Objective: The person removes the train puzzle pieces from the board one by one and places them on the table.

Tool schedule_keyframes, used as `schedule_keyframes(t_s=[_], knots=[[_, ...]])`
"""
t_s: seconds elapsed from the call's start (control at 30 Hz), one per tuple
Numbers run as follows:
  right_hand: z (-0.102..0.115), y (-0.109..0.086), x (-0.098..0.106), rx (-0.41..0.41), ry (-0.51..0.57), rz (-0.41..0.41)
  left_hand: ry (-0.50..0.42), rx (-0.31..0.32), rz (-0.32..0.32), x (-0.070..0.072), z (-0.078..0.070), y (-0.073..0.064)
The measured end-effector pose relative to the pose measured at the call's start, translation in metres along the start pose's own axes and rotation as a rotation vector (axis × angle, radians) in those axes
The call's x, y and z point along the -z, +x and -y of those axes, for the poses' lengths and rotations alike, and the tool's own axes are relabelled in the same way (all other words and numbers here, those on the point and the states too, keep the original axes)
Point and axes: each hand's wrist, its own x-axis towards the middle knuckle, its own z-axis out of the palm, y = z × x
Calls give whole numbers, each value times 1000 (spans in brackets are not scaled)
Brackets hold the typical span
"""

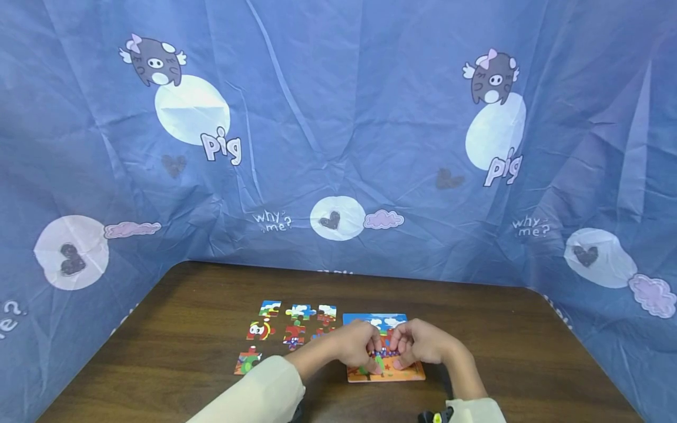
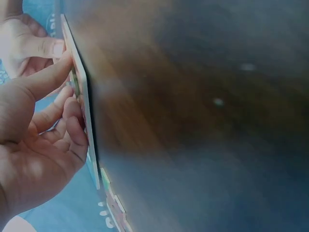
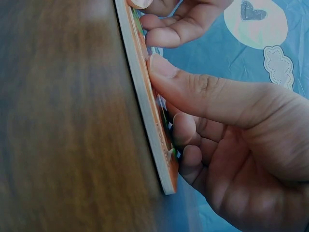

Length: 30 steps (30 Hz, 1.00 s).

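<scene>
A jigsaw puzzle board point(image 1: 391, 376) lies flat on the table, with an orange lower edge and a blue sky with white clouds at its top. My left hand point(image 1: 359, 346) reaches over its left part, the thumb and bent fingertips touching the picture. From the other side my right hand point(image 1: 423, 343) does the same, its thumb point(image 3: 166, 72) pressed on the orange face near the front edge. Thumb and fingers of each hand stand apart. Red and blue picture parts point(image 1: 387, 352) show between the hands; the fingers hide much of the rest.
Several loose puzzle pieces lie left of the board, among them one with a white face point(image 1: 258, 331), a cloud piece point(image 1: 301, 311) and an orange-green one point(image 1: 247, 361). My left forearm passes close to them. A blue printed cloth point(image 1: 338, 147) hangs behind the brown table point(image 1: 174, 335).
</scene>
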Motion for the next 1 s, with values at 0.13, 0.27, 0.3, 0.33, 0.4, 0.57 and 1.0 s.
schedule_keyframes(t_s=[0.13, 0.27, 0.3, 0.33, 0.4, 0.57, 1.0], knots=[[-1, 0, -1, 7, -13, -4, 43, 9, 20, 2, 0, 2], [-1, 1, -1, 10, -12, -5, 86, 18, 31, 2, -1, 4], [0, 1, -1, 9, -10, -5, 95, 18, 32, 2, -1, 5], [0, 0, -1, 12, -10, -6, 104, 18, 32, 1, -2, 6], [0, 0, -1, 18, -7, -7, 118, 22, 31, 1, -2, 6], [0, 0, -1, 22, -8, -7, 111, 34, 28, 2, -4, 5], [-1, 1, 0, 6, -15, 4, 45, 33, 7, 9, 4, 0]])
